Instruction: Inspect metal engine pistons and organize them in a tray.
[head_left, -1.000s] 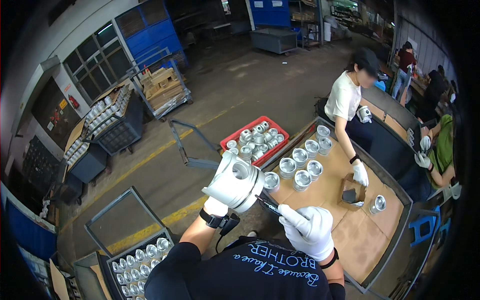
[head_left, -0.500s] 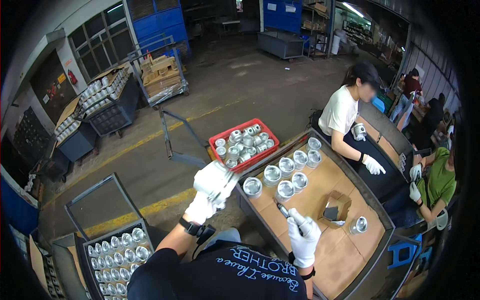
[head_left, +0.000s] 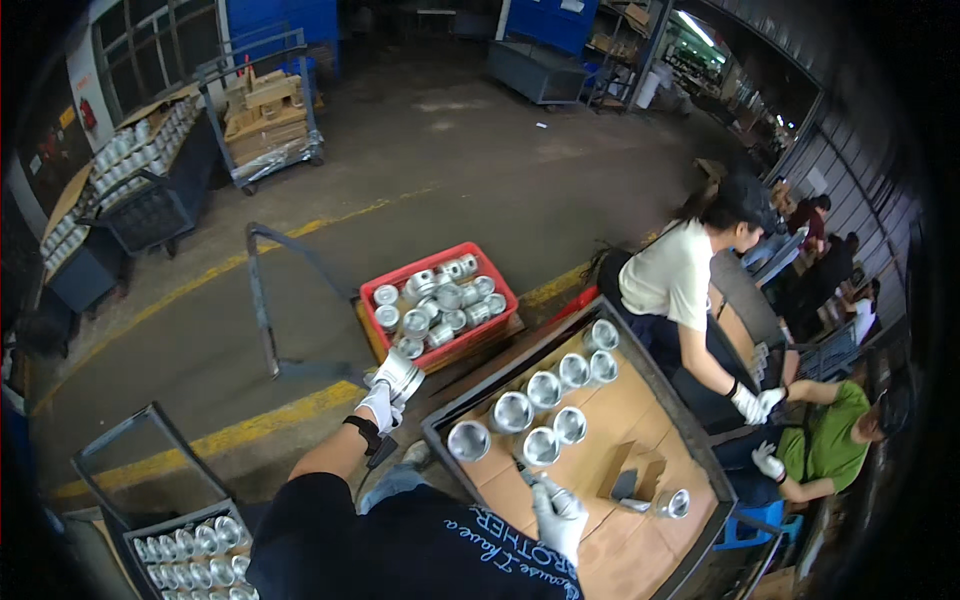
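Note:
My left hand [head_left: 384, 402], in a white glove, grips a shiny metal cylinder part [head_left: 401, 372] just beside the red crate [head_left: 381, 278] full of the same parts. My right hand [head_left: 558, 514], also gloved, is closed around a thin dark tool [head_left: 533, 482] over the cardboard-lined tray table [head_left: 637, 396]. Several shiny metal cylinders [head_left: 512, 411] stand in rows on the near left of that table.
A person in a white shirt [head_left: 672, 277] works at the table's far side; another person in green [head_left: 831, 439] sits at right. A small cardboard box [head_left: 632, 477] and one cylinder [head_left: 673, 503] lie near my right hand. A dark tray of cylinders [head_left: 195, 556] stands at lower left.
My left hand has carried the metal cylinder down and left, away from the table to the red crate. My right hand stayed over the table with the tool.

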